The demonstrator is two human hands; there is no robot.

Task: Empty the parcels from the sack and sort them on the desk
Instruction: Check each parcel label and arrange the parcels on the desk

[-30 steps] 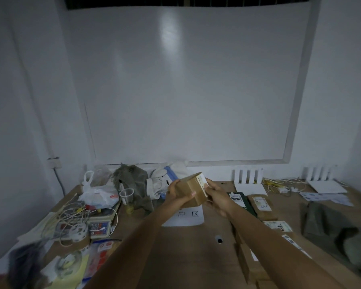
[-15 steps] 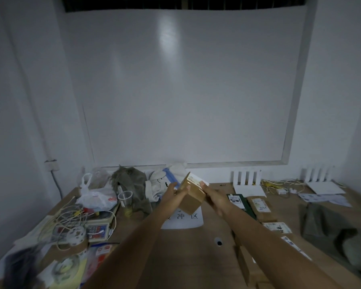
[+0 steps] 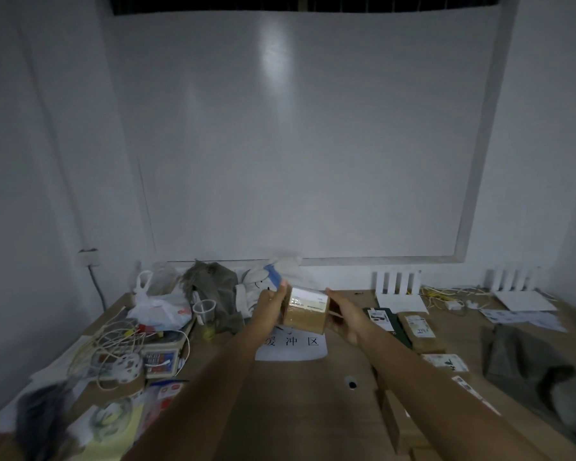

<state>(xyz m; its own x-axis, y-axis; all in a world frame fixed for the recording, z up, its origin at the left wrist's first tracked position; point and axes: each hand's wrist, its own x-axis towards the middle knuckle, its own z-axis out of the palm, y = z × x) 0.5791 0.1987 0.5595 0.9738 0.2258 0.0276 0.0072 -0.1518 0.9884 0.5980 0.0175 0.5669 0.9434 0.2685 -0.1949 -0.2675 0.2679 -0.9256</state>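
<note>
We have turned the small cardboard parcel (image 3: 305,311) since a moment ago, so its white shipping label now faces up toward us; we judge we are reading it before choosing its pile. Our left hand (image 3: 269,309) presses straight, close-set fingers flat against its left side; our right hand (image 3: 345,316) cups the right side, fingers hidden behind the box, so we cannot tell their spread. The parcel hangs just above the paper sign (image 3: 291,348) on the wooden desk (image 3: 300,394); right of the sign lie sorted parcels (image 3: 416,327), further right the grey sack (image 3: 526,357); left of it, tangled cables (image 3: 113,341); behind it, a whiteboard (image 3: 296,128).
</note>
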